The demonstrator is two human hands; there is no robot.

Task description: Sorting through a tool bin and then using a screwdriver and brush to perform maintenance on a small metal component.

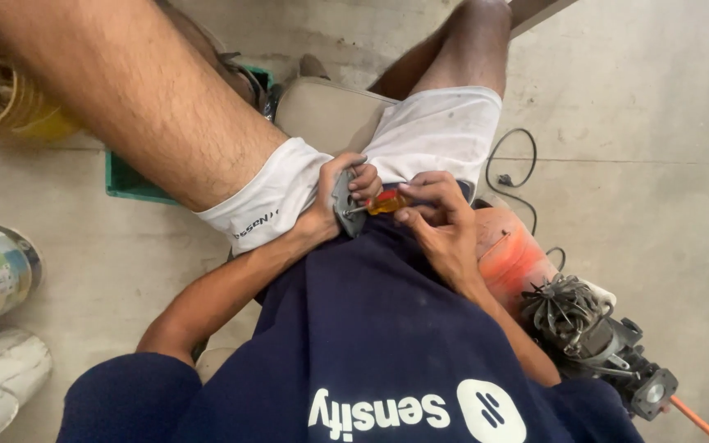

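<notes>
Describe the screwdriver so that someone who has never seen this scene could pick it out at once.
Start at the white shorts above the dark blue shirt. Where both hands meet, the right hand grips the screwdriver, its tip at a grey metal plate in the left hand. Only it has a translucent orange-yellow handle.

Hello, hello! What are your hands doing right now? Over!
Left hand gripping small grey metal part in lap. Right hand holding orange-handled screwdriver, tip on the part. Nothing in the way.
</notes>
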